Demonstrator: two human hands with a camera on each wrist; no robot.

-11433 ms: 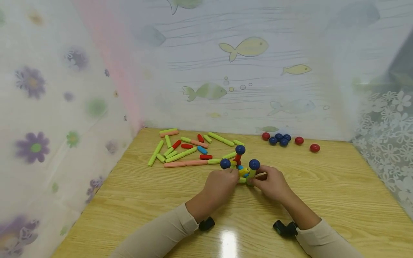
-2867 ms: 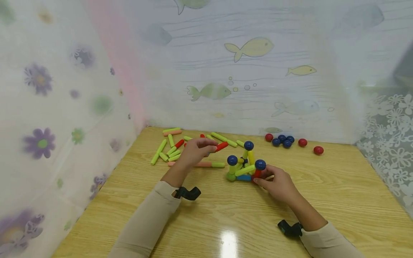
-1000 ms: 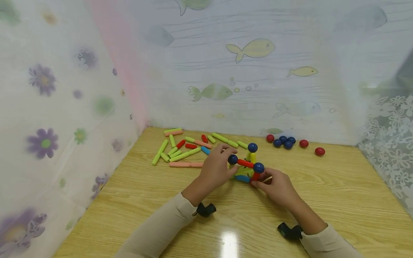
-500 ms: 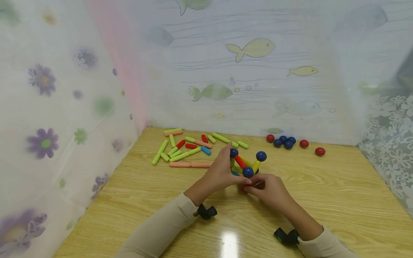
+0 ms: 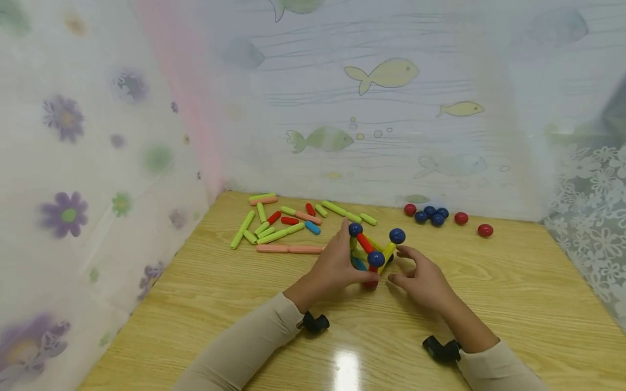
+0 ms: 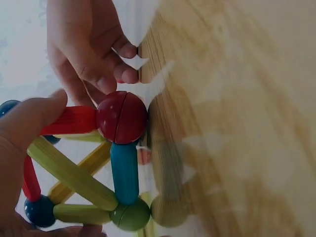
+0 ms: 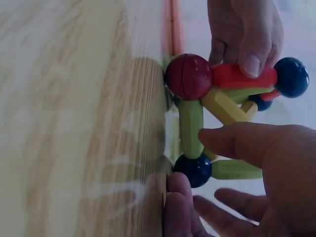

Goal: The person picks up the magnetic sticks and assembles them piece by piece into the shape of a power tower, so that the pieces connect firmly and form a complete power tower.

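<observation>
A frame of magnetic rods and balls [image 5: 364,244] stands on the table in the head view, between the two hands. Its top carries blue balls [image 5: 375,259], and a red rod joins two of them. At its foot sit a red ball [image 7: 188,76] and a green ball [image 6: 130,214] with a blue rod [image 6: 124,173] between them. My left hand [image 5: 332,266] grips the frame from the left, thumb across an upright red rod [image 7: 243,76]. My right hand [image 5: 424,279] is at the frame's right side, thumb and fingers spread apart around the light green rod [image 7: 191,126].
Loose light green, pink, red and blue rods [image 5: 289,249] lie scattered at the back left of the wooden table [image 5: 489,304]. Several blue balls [image 5: 430,211] and red balls [image 5: 461,218] rest at the back right, near the printed cloth wall.
My left hand has brought a red rod to the frame, where it joins two top balls. The frame has been turned. My right hand has let go of its base and drawn back slightly.
</observation>
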